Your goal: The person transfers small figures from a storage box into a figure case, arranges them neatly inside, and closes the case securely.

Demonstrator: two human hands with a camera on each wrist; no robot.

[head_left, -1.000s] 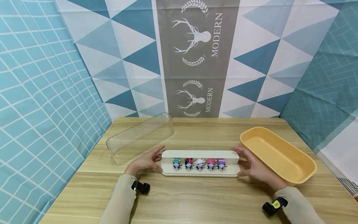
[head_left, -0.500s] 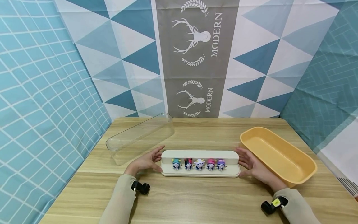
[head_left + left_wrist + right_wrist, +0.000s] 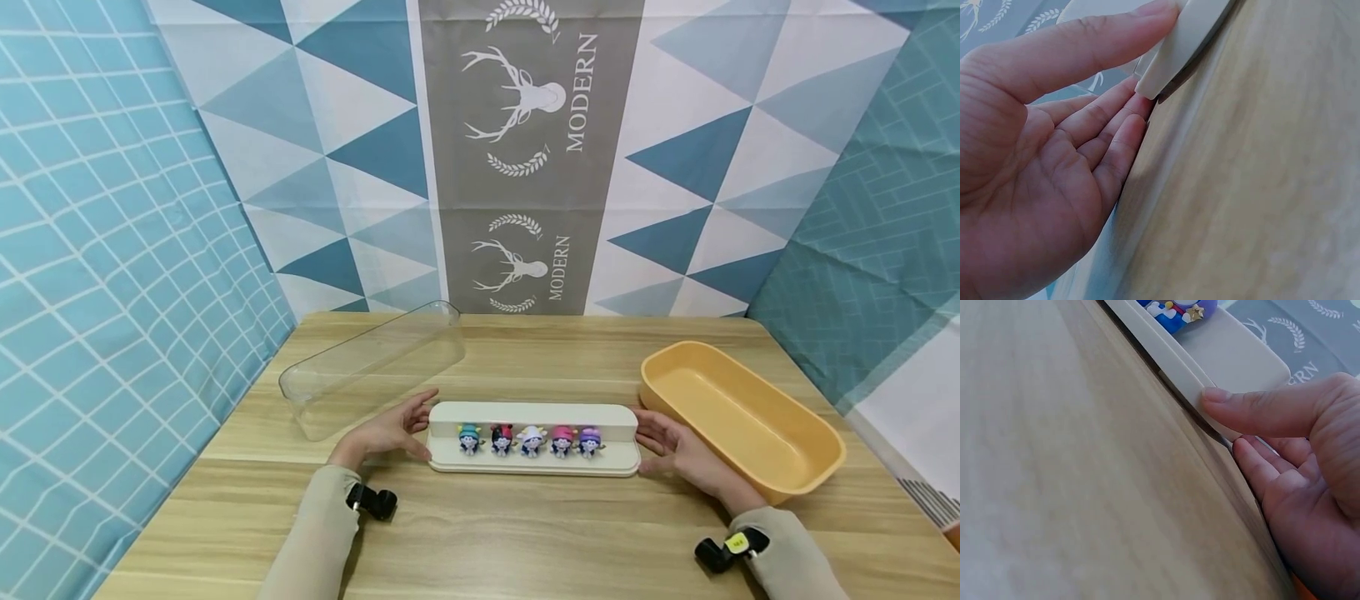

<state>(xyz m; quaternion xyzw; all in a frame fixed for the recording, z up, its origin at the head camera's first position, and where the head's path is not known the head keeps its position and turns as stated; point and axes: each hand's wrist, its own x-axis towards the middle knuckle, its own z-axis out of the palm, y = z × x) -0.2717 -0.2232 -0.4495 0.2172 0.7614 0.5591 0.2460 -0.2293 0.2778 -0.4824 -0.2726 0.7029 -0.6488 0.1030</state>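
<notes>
A long cream display stand (image 3: 480, 412) with a raised back step lies on the table in front of me. On its lower step stands a row of several small figurines (image 3: 532, 443) in coloured hats. My left hand (image 3: 386, 431) holds the left end, its thumb over the base edge (image 3: 1175, 50) and its fingertips against the end. At the right end, my right hand (image 3: 686, 454) has its thumb on the rim, with the other fingers at the end of the stand (image 3: 1235, 356). One purple-topped figurine (image 3: 1200, 307) shows in the right wrist view.
A clear plastic cover (image 3: 375, 367) lies at the back left, close behind my left hand. The yellow tray (image 3: 738, 417) sits on the right, beside my right hand. Patterned cloth (image 3: 525, 167) hangs behind the wooden table (image 3: 525, 533).
My right hand's fingers have drawn down from the stand's back corner to its right end. My left hand keeps its place at the left end. The view has shifted very slightly.
</notes>
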